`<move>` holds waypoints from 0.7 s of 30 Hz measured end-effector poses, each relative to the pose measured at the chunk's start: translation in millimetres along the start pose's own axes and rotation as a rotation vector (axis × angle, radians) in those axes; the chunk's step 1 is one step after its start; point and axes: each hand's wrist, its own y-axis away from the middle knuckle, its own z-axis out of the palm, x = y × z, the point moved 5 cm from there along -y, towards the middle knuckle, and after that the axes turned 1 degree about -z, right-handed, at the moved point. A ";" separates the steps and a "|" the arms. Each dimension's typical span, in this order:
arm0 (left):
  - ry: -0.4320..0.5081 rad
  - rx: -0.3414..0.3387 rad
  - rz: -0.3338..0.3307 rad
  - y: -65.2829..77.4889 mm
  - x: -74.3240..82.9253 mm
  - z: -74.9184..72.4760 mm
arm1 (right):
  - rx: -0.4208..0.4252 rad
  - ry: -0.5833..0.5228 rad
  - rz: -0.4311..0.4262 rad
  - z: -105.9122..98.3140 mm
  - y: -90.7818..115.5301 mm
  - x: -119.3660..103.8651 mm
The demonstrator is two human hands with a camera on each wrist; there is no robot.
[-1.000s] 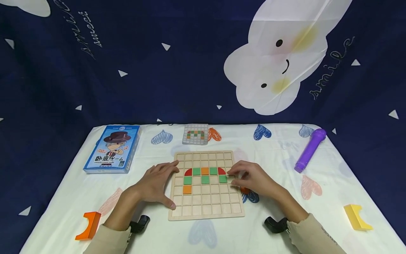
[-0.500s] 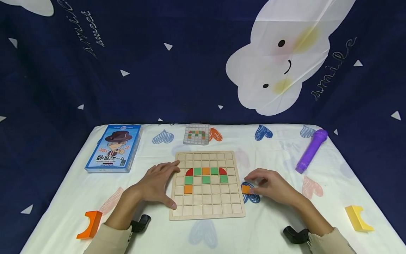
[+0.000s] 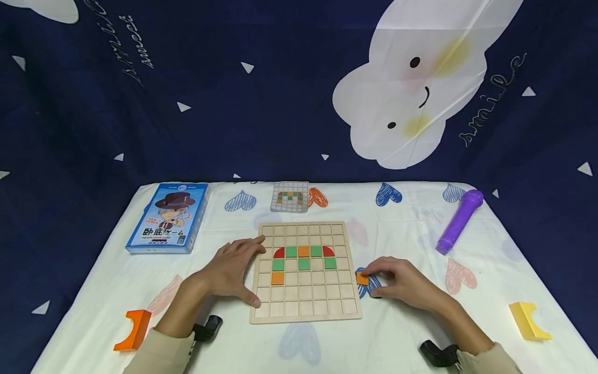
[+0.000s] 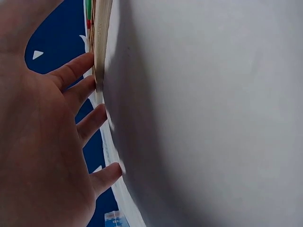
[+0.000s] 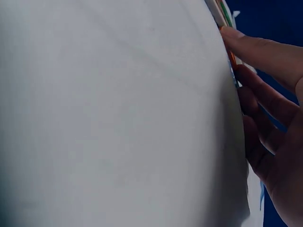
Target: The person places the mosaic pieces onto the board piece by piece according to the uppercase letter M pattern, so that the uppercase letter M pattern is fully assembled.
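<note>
In the head view a wooden grid board (image 3: 306, 306) lies on the table, with green (image 3: 304, 264) and orange square tiles (image 3: 303, 251) and red rounded tiles (image 3: 279, 253) in several cells. My left hand (image 3: 227, 272) is spread along the board's left edge, fingertips and thumb touching its frame. Just off the right edge, an orange square tile (image 3: 362, 279) lies on the cloth. My right hand (image 3: 406, 280) reaches it with a fingertip, while the thumb stands apart from it. In the right wrist view, the fingers (image 5: 265, 54) partly hide the orange tile's edge.
A small pattern card (image 3: 289, 197) lies behind the board. At the left are a blue game box (image 3: 165, 218) and an orange arch block (image 3: 134, 331). A purple microphone-shaped toy (image 3: 459, 221) and a yellow arch block (image 3: 528, 322) lie to the right.
My right hand has moved right, away from the board's edge, uncovering the orange tile. Its thumb has since come off the tile. The left hand has stayed at the board.
</note>
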 end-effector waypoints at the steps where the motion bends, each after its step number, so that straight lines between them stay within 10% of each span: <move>1: 0.000 0.000 0.000 0.0 -0.2 0.1 | -0.004 0.009 0.004 0.4 -0.9 -0.1; 21: 0.005 -0.002 -0.005 1.2 0.4 -0.6 | -0.012 0.055 0.032 3.8 -7.9 -1.7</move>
